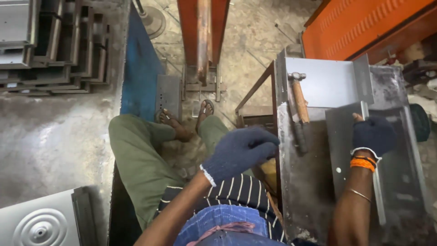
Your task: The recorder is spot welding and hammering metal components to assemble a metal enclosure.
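Observation:
My right hand, in a dark blue knit glove, rests on a bent grey sheet-metal piece lying on a metal worktable and grips its raised edge. My left hand, in a like glove, hovers with fingers loosely spread by the table's left edge and holds nothing. A hammer with a wooden handle lies on the table left of the sheet, next to a dark metal bar. Another folded metal sheet lies at the table's far end.
I sit with green-trousered legs and sandalled feet on a concrete floor. Stacked metal trays are at top left. An orange machine frame and orange panel stand ahead. A pressed metal panel lies bottom left.

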